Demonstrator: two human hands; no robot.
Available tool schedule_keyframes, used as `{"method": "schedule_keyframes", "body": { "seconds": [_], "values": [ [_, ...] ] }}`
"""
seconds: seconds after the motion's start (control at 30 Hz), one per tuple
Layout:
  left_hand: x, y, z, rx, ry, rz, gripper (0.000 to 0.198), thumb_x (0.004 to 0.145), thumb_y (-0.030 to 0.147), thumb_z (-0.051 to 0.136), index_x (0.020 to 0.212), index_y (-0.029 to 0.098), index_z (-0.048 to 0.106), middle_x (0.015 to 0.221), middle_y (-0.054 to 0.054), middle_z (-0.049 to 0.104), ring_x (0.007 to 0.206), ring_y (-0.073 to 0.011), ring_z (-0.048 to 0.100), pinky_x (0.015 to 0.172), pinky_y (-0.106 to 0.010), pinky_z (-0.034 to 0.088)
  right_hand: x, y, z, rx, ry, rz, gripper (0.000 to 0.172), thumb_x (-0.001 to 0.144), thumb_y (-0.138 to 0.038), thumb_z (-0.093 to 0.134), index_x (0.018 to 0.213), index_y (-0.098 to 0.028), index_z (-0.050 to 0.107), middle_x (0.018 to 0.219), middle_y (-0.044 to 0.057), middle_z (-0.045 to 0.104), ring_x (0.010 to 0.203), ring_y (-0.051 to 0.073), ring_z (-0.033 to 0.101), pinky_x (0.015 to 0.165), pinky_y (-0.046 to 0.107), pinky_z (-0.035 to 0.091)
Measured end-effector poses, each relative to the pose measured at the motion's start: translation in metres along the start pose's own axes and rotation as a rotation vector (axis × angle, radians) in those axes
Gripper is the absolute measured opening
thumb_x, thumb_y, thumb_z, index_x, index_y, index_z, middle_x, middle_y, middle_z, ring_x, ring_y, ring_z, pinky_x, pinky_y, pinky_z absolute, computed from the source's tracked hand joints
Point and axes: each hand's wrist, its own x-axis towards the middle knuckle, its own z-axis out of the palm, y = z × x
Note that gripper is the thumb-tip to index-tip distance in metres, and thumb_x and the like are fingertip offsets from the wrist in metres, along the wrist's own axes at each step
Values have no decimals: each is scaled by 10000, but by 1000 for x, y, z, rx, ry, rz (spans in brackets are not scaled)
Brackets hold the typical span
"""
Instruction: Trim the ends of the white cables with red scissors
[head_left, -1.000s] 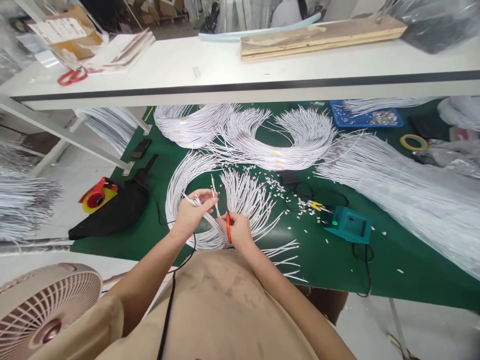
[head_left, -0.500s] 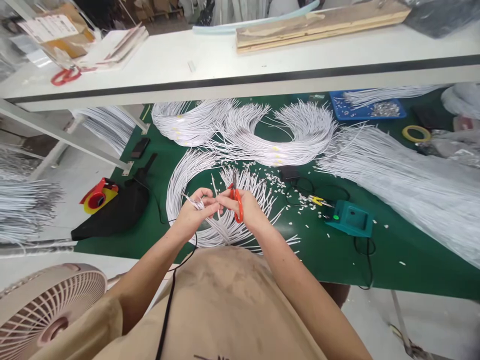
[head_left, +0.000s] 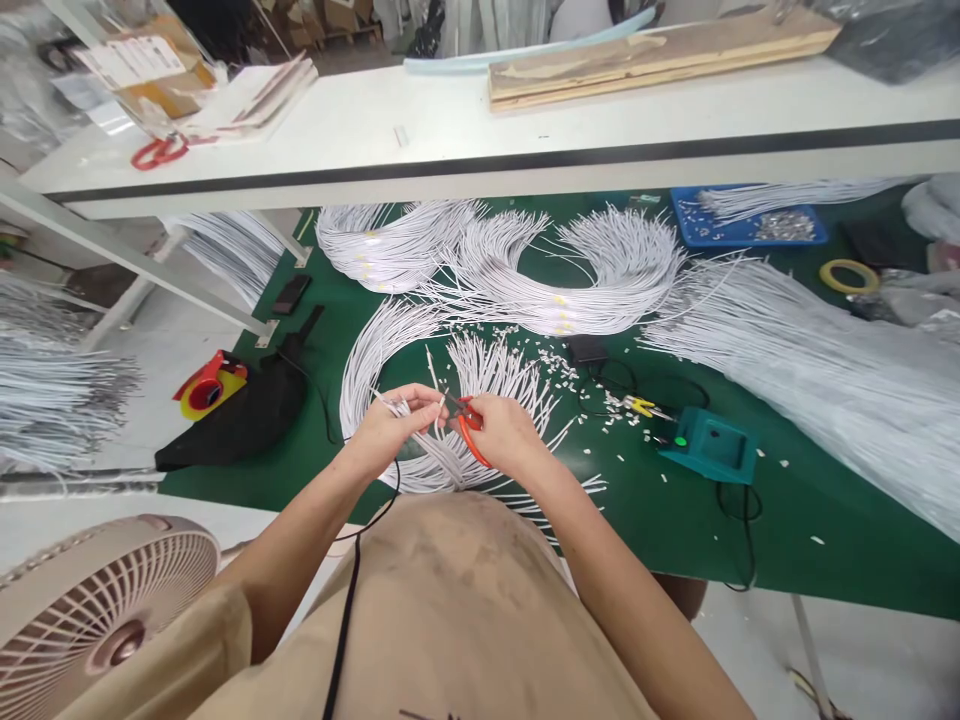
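Note:
My left hand (head_left: 390, 430) is closed on several white wires, whose ends stick out past the fingers. My right hand (head_left: 504, 432) grips red-handled scissors (head_left: 472, 435), with the blades pointing left at the left fingertips. Below both hands, a curved bundle of white wires (head_left: 375, 350) rests on the green table (head_left: 630, 530). Its cut ends (head_left: 499, 370) fan out just beyond the scissors. Small pale bits (head_left: 559, 368) are scattered to the right of the bundle.
More wire bundles (head_left: 562, 305) lie behind, under a white shelf (head_left: 337, 125). At the right are a teal device (head_left: 709, 445), yellow-handled pliers (head_left: 643, 407), a blue tray (head_left: 694, 235) and long wrapped wires (head_left: 810, 350). A tape dispenser (head_left: 210, 385) and fan (head_left: 112, 610) stand left.
My right hand has turned the scissors from upright to pointing left, with their blades now at my left fingertips. The view has shifted slightly.

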Motion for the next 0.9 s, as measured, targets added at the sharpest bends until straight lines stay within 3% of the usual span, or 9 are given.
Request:
{"method": "schedule_keyframes", "body": {
  "seconds": [0.27, 0.43, 0.73, 0.9],
  "values": [
    [-3, 3, 0, 4, -12, -9, 198, 673, 318, 669, 796, 171, 619, 712, -29, 638, 662, -140, 551, 578, -244, 379, -6, -6, -4, -169, 20, -10, 272, 784, -405, 500, 647, -213, 636, 637, 48, 619, 580, 165, 551, 491, 260, 257],
    [-4, 6, 3, 53, 60, -11, 197, 604, 296, 717, 733, 177, 627, 677, -17, 636, 650, -155, 564, 585, -261, 398, -10, -7, -3, -181, 24, 25, 271, 781, -430, 510, 683, -217, 646, 688, 56, 636, 641, 178, 573, 532, 261, 307],
    [-9, 13, 12, 129, 86, 31, 157, 690, 315, 626, 675, 159, 624, 598, -25, 623, 552, -138, 546, 519, -259, 379, -14, -9, 3, -308, 116, -56, 233, 809, -339, 485, 743, -173, 635, 751, 94, 640, 760, 211, 574, 646, 295, 358],
    [-8, 10, 11, 142, 71, 18, 201, 708, 351, 604, 706, 151, 625, 601, -27, 614, 527, -123, 525, 504, -256, 373, -14, -4, 4, -257, 144, -68, 190, 798, -297, 494, 747, -172, 628, 768, 88, 631, 781, 198, 556, 670, 287, 357]
  ]
}}
